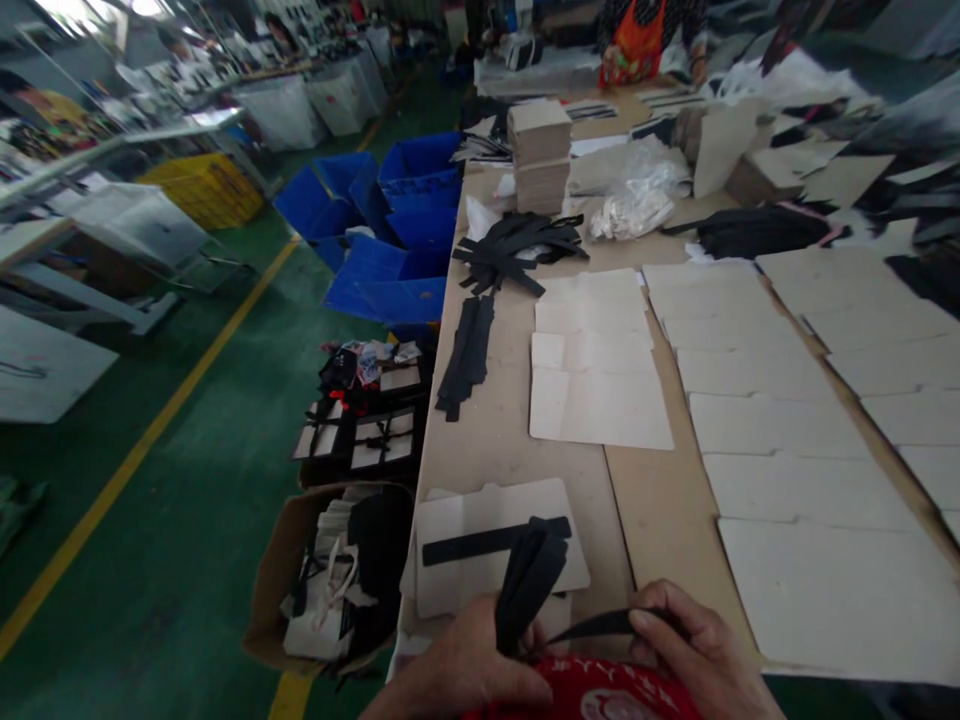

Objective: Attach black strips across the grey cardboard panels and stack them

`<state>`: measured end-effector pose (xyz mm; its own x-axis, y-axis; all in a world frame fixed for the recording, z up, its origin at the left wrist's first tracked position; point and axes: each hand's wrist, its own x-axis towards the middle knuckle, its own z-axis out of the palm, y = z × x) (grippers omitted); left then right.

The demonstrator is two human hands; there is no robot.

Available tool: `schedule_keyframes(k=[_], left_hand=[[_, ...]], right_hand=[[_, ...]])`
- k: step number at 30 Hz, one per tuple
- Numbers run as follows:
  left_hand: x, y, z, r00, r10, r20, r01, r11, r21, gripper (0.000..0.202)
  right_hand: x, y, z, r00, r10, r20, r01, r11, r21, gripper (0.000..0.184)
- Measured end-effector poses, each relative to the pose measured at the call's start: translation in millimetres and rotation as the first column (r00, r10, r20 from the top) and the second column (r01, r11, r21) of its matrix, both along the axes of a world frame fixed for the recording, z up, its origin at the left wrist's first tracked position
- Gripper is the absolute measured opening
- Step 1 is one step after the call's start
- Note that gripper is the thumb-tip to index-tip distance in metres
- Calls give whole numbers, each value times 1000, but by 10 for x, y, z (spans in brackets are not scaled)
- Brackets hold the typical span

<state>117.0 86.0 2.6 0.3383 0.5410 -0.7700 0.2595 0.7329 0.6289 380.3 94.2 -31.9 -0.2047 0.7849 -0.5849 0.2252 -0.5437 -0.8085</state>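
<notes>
At the near edge of the long workbench [660,510], my left hand [472,665] is closed round a bundle of black strips [529,580] that stands up from my fist. My right hand [697,655] pinches a single black strip [592,627], which runs from my fingertips toward the bundle. Just beyond my hands lies a stack of pale card pieces [480,555] with one black strip [487,543] laid across the top one. Red cloth with white print [592,690] shows below my hands.
Rows of pale card sheets [780,430] cover the bench to the right. Loose black strips [469,355] and a tangled pile [517,245] lie farther up, with stacked cards [540,150] and a plastic bag [637,200]. An open carton [330,580] and blue bins [397,230] stand on the green floor to the left. A person in orange [637,40] works at the far end.
</notes>
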Motion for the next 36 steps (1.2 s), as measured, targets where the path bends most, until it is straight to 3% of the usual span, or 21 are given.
schedule_keyframes(k=[4, 8, 11, 14, 18, 22, 25, 29, 36], left_hand=[[-243, 1, 4, 991, -6, -132, 4, 1000, -18, 12], [-455, 68, 2, 981, 146, -131, -146, 989, 7, 16], [-560, 196, -19, 954, 266, -139, -252, 961, 110, 23], [-568, 424, -84, 929, 338, -150, -312, 934, 175, 33], [-439, 848, -218, 906, 398, -145, -358, 903, 237, 39], [-210, 1361, -384, 884, 416, -213, -332, 879, 341, 38], [-13, 1769, -520, 857, 458, -236, -352, 855, 381, 39], [180, 2217, -722, 822, 493, -284, -352, 833, 427, 45], [270, 2549, -1037, 788, 507, -348, -335, 829, 448, 43]], right_hand=[[-58, -37, -14, 996, -65, 66, 65, 998, 0, 42], [-110, -30, -51, 975, -219, 23, 219, 976, -7, 40], [-99, 31, -94, 940, -340, -13, 340, 940, 29, 35], [-7, 199, -107, 937, -350, 7, 347, 932, 106, 33], [178, 616, -91, 961, -258, 96, 235, 950, 205, 32], [315, 1172, -188, 929, -355, 108, 322, 916, 240, 35], [395, 1602, -376, 893, -446, 60, 424, 879, 216, 38], [516, 2087, -679, 881, -448, 152, 396, 875, 279, 41], [624, 2543, -1063, 834, -469, 292, 383, 872, 306, 34]])
